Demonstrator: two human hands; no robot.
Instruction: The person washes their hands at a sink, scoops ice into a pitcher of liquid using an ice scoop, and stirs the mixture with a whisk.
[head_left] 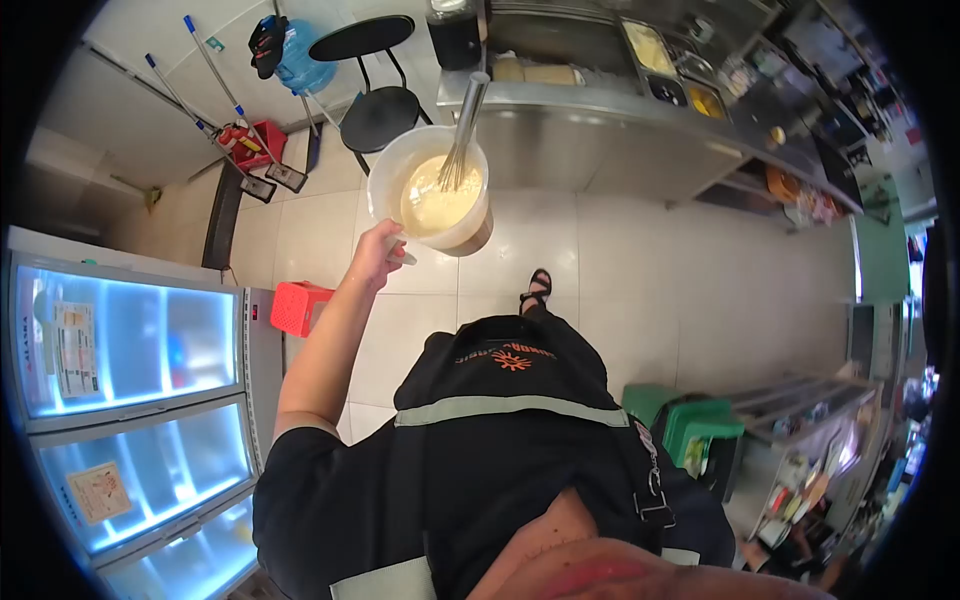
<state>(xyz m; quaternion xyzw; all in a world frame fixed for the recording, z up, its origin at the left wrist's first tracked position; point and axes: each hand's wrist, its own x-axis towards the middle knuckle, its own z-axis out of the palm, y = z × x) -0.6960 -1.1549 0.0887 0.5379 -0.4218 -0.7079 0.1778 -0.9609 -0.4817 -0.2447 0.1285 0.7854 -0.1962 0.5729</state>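
My left hand (378, 250) is closed round the handle of a translucent pitcher (478, 232), held out above the tiled floor. Pale yellow liquid (432, 205) with froth on top lies inside the pitcher. A metal whisk (468, 120) leans in it, its wires in the liquid and its handle sticking up past the rim; no hand touches the whisk. My right hand is out of view.
A steel counter (570, 97) with food trays runs along the back right. A black chair (382, 118) stands behind the pitcher. Lit fridges (130, 345) are at left, near a red stool (298, 308). A green bin (700, 428) stands at lower right.
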